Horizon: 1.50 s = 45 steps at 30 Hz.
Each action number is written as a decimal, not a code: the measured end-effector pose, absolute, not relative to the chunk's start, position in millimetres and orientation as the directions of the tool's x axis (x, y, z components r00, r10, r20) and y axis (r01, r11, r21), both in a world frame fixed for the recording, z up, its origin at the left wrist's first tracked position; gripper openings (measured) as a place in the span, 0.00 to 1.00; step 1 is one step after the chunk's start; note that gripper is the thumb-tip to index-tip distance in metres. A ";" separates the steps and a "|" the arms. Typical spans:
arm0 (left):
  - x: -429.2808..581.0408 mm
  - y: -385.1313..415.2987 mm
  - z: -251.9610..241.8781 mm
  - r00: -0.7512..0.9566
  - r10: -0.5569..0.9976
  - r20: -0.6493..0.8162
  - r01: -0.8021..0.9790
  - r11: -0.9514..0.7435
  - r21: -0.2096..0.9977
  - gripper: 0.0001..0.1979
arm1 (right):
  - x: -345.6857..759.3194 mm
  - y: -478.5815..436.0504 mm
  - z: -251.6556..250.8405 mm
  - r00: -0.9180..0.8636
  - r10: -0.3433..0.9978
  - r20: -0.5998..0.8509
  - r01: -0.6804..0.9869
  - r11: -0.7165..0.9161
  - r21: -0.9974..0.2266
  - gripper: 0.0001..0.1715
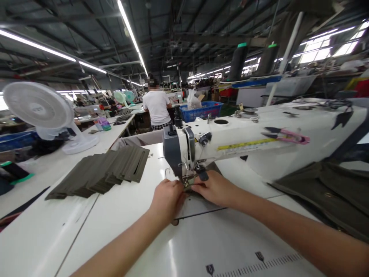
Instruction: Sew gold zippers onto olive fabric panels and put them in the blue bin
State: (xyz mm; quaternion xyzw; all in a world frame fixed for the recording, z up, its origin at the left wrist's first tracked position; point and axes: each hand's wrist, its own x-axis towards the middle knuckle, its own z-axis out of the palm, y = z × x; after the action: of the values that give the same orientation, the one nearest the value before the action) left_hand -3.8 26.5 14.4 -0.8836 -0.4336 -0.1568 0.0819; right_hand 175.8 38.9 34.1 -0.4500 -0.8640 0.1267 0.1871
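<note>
While the presser foot (pixel 186 181) sits right between two busy hands, here's the piece that matters: a small dark olive cloth (pixel 198 195), under the needle end of the white sewing machine (pixel 239 148), flat on the surface (pixel 138 242). Right hand (pixel 215 188) now: thumb and forefinger pinched on the cloth, close in by the foot! Left hand (pixel 167 198), just across: fingers curled in at the near side, though whether they grip or merely press, I can't tell from here. And the handling? Light, I'd judge, bendy but with some body, unlikely to slip or break; the stack of matching-coloured pieces (pixel 115 169) off to the left lies flat and crisp. Best hold, surely: a light pinch at the edges either side, fingertips clear of the needle.
</note>
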 end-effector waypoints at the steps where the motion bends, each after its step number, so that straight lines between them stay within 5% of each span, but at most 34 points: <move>1: -3.1 24.9 11.9 0.614 0.708 0.349 0.766 -0.641 -0.045 0.05 | 175.3 34.8 28.0 -0.556 0.792 0.250 0.715 0.610 -0.341 0.10; 5: -0.3 13.0 2.5 0.721 0.568 0.396 0.680 -0.691 -0.246 0.10 | 174.6 14.1 -12.3 -0.636 0.543 0.548 0.639 0.769 -0.021 0.15; 8: 2.1 10.3 1.2 0.729 0.541 0.419 0.673 -0.678 -0.296 0.14 | 174.0 9.9 -28.1 -0.632 0.472 0.614 0.639 0.766 0.070 0.16; 19: 0.9 30.5 3.5 0.713 0.564 0.416 0.685 -0.689 -0.239 0.11 | 169.5 30.6 -19.8 -0.611 0.477 0.631 0.617 0.787 0.004 0.15; 25: -4.9 17.5 -0.1 0.617 0.580 0.532 0.712 -0.699 -0.062 0.08 | 171.4 25.4 -20.3 -0.554 0.542 0.632 0.643 0.761 -0.088 0.15; 45: -5.5 41.1 -6.2 0.668 0.542 0.511 0.652 -0.757 -0.049 0.13 | 175.7 45.9 -17.8 -0.572 0.662 0.485 0.664 0.721 -0.201 0.10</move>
State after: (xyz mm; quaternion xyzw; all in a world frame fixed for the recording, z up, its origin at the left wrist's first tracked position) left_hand -5.5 41.1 -6.2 -0.9059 -0.3293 -0.2404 0.1142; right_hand 175.7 45.9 -17.8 -0.3738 -0.8865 -0.0017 0.2726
